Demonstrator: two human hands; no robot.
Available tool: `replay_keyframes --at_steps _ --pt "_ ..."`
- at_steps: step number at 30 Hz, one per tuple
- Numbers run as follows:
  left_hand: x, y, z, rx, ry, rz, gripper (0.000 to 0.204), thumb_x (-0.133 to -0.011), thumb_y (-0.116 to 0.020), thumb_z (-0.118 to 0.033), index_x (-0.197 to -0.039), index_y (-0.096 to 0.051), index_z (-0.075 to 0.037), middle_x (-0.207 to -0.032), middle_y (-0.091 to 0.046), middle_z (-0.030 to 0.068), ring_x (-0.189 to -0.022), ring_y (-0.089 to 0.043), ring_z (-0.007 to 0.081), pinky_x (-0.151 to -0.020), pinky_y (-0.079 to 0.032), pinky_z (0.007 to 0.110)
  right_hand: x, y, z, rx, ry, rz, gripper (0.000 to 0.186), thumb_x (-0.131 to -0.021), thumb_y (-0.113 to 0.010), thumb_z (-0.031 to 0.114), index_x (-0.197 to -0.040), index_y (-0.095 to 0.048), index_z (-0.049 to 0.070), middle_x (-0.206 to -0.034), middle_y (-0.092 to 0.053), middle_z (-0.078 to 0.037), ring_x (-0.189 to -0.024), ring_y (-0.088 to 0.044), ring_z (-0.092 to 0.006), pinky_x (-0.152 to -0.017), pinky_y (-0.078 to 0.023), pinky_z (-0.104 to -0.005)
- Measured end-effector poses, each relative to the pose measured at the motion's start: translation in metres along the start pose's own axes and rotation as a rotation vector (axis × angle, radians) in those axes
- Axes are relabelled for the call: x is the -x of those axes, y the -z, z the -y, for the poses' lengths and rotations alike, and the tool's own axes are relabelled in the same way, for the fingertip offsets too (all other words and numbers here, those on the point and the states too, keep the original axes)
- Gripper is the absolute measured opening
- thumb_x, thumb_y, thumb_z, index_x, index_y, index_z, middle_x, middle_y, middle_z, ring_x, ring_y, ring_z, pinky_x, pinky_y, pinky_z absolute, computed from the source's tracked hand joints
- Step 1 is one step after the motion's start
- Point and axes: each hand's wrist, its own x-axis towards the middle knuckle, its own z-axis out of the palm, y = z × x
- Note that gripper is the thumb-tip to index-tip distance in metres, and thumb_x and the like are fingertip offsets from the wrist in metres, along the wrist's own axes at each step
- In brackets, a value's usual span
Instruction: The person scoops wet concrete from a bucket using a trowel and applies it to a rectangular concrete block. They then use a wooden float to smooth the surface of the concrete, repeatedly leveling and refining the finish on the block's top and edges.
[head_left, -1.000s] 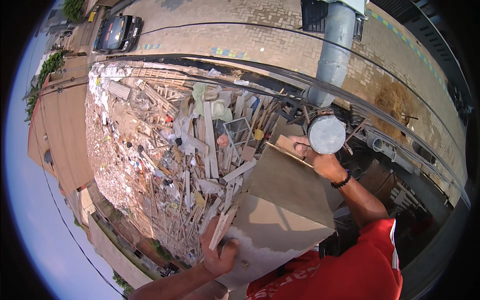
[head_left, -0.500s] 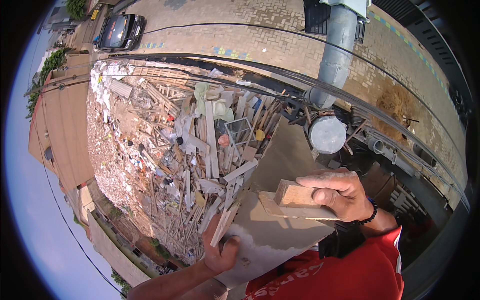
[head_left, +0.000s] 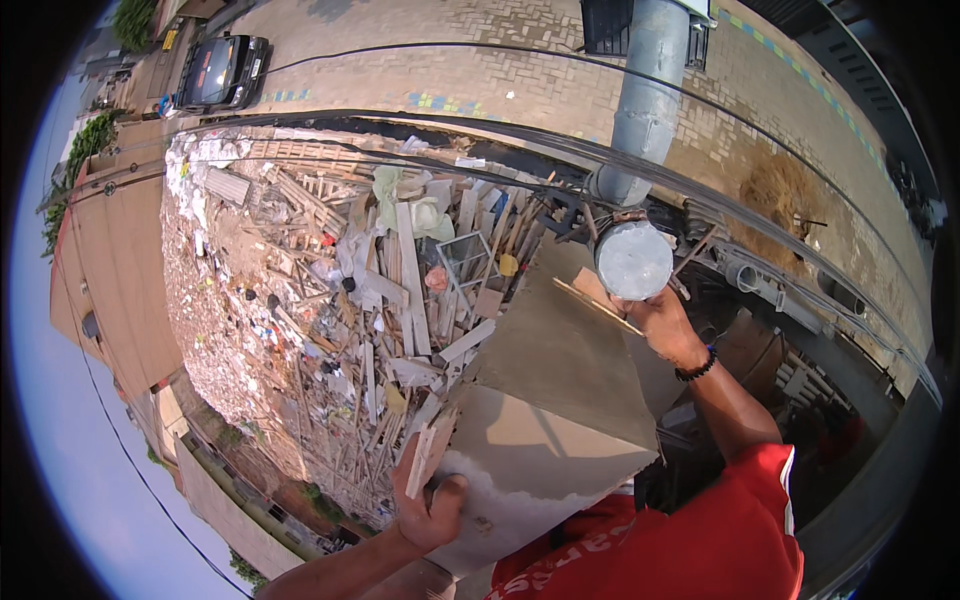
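Observation:
A wooden float (head_left: pixel 598 302) with a block handle is in my right hand (head_left: pixel 668 328), at the far end of a ledge under a round grey pipe end. The fingers close round the handle, partly hidden by the float. Smooth grey wet mortar (head_left: pixel 565 345) covers the far part of the ledge; nearer me its surface (head_left: pixel 530 465) is paler and drier. My left hand (head_left: pixel 432 512) grips a short wooden board (head_left: pixel 428 460) at the ledge's left edge. Its thumb rests near the ledge top, and the other fingers are mostly hidden behind the board.
Far below on the left spreads a heap of scrap wood and rubbish (head_left: pixel 390 290). Black cables (head_left: pixel 560 145) cross above a paved street (head_left: pixel 470 75), where a dark vehicle (head_left: pixel 222 72) stands. A thick grey pipe (head_left: pixel 648 95) and the round pipe end (head_left: pixel 635 258) rise beyond the ledge.
My right hand has carried the float away from me, from the near part of the ledge to its far end, turning it on the way. My left hand stays on the board.

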Motion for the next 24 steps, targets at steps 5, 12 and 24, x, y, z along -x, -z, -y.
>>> replay_keyframes --at_steps 5,12,24 --pt "0.002 0.000 0.001 0.014 0.012 -0.013 0.050 -0.073 -0.054 -0.006 -0.119 -0.052 0.012 -0.099 -0.058 0.0208 -0.080 -0.060 0.0311 -0.070 -0.049 0.035 -0.010 -0.010 0.001 -0.025 0.028 0.139 0.029 -0.092 -0.064 0.011 -0.118 -0.060 0.002 -0.102 -0.066 -0.002 -0.093 -0.055 -0.0075 -0.080 -0.046 -0.0254" --pt "0.002 0.003 0.004 -0.063 -0.032 0.025 0.049 -0.073 -0.054 -0.005 -0.118 -0.052 0.013 -0.097 -0.058 0.0214 -0.077 -0.059 0.0321 -0.069 -0.049 0.036 0.050 -0.001 0.080 0.022 0.175 0.317 0.031 -0.096 -0.058 0.016 -0.124 -0.062 0.004 -0.090 -0.070 -0.006 -0.083 -0.057 -0.0063 -0.077 -0.047 -0.0258" --pt "0.023 0.002 0.016 0.020 0.046 0.051 0.041 -0.081 -0.051 -0.007 -0.117 -0.052 0.012 -0.109 -0.057 0.0208 -0.093 -0.058 0.0305 -0.081 -0.048 0.040 0.040 0.059 0.015 -0.298 -0.011 0.054 0.038 -0.090 -0.068 0.021 -0.122 -0.062 0.000 -0.098 -0.068 -0.002 -0.084 -0.060 -0.0075 -0.075 -0.049 -0.0232"
